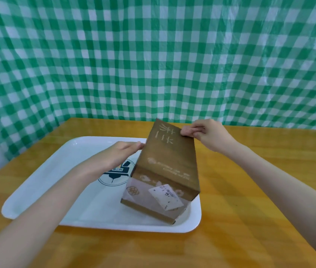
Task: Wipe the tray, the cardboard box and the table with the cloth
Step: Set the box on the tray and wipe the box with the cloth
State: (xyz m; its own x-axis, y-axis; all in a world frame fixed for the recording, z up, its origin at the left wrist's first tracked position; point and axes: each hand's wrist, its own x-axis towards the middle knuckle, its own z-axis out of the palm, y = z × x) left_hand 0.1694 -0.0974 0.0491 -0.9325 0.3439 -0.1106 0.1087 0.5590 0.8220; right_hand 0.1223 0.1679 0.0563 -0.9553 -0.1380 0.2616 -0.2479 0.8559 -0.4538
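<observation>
The brown printed cardboard box (168, 161) stands tilted on the right half of the white rectangular plastic tray (37, 190), which lies on the orange-brown wooden surface (249, 209). The left hand (118, 155) lays straight fingers flat against the box's left side. The right hand (205, 132) pinches its far upper edge. A green-and-white checked sheet (153, 55) hangs behind.

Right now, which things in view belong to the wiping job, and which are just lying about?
Job: cardboard box, tray, table, left hand, right hand; no cloth in view.
Lying about: green checked backdrop.
</observation>
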